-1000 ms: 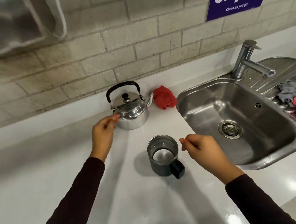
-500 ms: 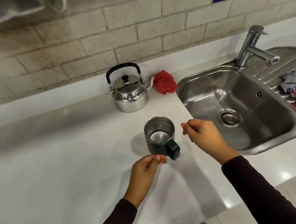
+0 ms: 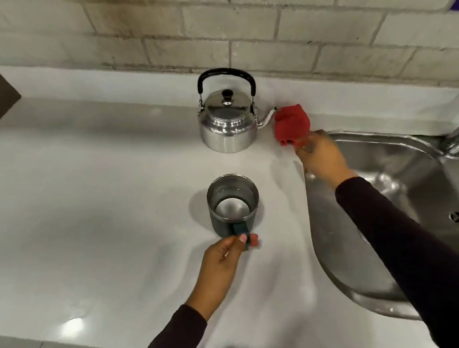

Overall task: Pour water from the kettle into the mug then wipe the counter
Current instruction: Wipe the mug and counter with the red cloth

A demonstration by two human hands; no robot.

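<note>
Now the left hand (image 3: 221, 255), which a second ago was up beside the kettle (image 3: 227, 121) and half a second ago had dropped to the near side of the mug (image 3: 233, 205), pinches the mug's dark handle between thumb and fingers. The right hand (image 3: 320, 156), hovering loosely curled by the mug's right side in both earlier views, has stretched away to the red cloth (image 3: 291, 125) lying just beside the kettle's spout, at the edge of the sink (image 3: 398, 180); its fingertips meet the cloth's lower corner, though blur keeps me from telling whether they have closed on it. The kettle stands upright on the white tabletop (image 3: 95, 206) near the tiled wall, lid on, nobody touching it. The mug sits upright in front of it, and its shiny inside seems to hold water, though I cannot be sure. Judging from this, pouring is finished and the wiping step is starting: one hand steadies or shifts the mug while the other fetches the cloth.
</note>
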